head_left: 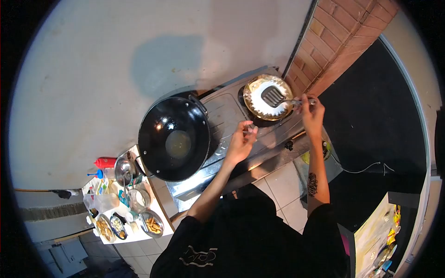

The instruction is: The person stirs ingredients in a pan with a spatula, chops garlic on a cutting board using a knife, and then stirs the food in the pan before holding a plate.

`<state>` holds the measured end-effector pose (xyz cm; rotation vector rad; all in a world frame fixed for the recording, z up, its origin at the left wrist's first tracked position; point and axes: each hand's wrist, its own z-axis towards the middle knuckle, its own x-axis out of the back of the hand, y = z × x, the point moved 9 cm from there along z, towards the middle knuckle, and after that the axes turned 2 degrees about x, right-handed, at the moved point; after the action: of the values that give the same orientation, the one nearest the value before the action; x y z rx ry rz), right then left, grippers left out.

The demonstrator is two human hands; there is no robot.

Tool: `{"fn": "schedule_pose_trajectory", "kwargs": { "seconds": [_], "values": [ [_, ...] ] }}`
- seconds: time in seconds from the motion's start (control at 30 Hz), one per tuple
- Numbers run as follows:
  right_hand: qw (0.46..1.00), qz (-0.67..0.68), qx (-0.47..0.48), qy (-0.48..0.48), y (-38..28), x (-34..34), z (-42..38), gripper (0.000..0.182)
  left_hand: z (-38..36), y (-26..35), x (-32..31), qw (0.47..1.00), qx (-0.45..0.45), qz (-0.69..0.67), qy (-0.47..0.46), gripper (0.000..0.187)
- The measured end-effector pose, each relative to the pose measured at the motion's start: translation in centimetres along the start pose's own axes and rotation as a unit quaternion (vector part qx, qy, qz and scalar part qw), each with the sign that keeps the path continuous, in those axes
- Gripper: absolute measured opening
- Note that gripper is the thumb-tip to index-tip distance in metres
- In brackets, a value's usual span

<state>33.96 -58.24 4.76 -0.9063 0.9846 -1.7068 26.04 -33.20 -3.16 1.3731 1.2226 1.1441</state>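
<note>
My right hand [313, 112] grips the handle of a slotted spatula [273, 97], its dark slotted head over a round plate [265, 109] with a white middle and a gold-brown patterned rim. That plate sits at the right end of the metal stove [227, 109]. My left hand [242, 142] is near the plate's lower left side, fingers curled together over the stove's front; I cannot tell what they pinch. To its left stands a large black wok [160, 139] with a small pool of pale liquid at the bottom.
On the left, a white table [159, 204] carries a red bottle [105, 162], a metal pot [126, 170], a plate of brown pieces [152, 224] and several bowls. A brick pillar [324, 44] rises beyond the stove's right end. Another cluttered table [371, 241] stands at the lower right.
</note>
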Motion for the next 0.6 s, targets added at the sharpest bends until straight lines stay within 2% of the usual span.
{"fn": "schedule_pose_trajectory", "kwargs": {
  "seconds": [0.07,0.1,0.17,0.23,0.27,0.3,0.4,0.47,0.6],
  "values": [
    [1.000,-0.009,-0.006,0.000,0.5,-0.5,0.7,0.023,2.3,-1.9,-0.9,0.997,-0.009,0.047,0.053,0.046],
    [1.000,-0.014,-0.014,-0.003,0.6,-0.8,1.1,0.024,3.4,-3.1,-1.3,0.998,-0.010,0.044,0.050,0.046],
    [0.999,-0.040,0.006,-0.002,0.2,-1.2,1.9,0.024,4.9,-4.8,-1.1,0.991,-0.007,0.084,0.103,0.054],
    [0.997,-0.062,0.020,-0.040,-0.8,-2.6,2.6,0.025,5.9,-4.6,-1.4,0.991,-0.007,0.078,0.105,0.057],
    [0.996,-0.069,-0.021,-0.059,-1.2,-3.0,2.5,0.025,6.1,-4.5,-1.1,0.989,0.008,0.085,0.120,0.059],
    [0.995,-0.070,-0.022,-0.062,-1.0,-3.3,2.7,0.025,6.4,-4.6,-0.8,0.986,0.022,0.092,0.135,0.061],
    [0.996,-0.031,-0.038,-0.075,-0.1,-4.0,3.1,0.025,7.1,-4.5,-0.1,0.971,-0.003,0.169,0.170,0.061],
    [0.997,-0.008,-0.020,-0.075,-0.5,-4.4,3.5,0.026,7.4,-4.8,0.1,0.969,0.013,0.164,0.182,0.059],
    [0.993,-0.045,-0.009,-0.107,-1.6,-5.1,4.5,0.027,7.5,-3.6,0.4,0.962,0.040,0.184,0.196,0.054]
  ]
}}
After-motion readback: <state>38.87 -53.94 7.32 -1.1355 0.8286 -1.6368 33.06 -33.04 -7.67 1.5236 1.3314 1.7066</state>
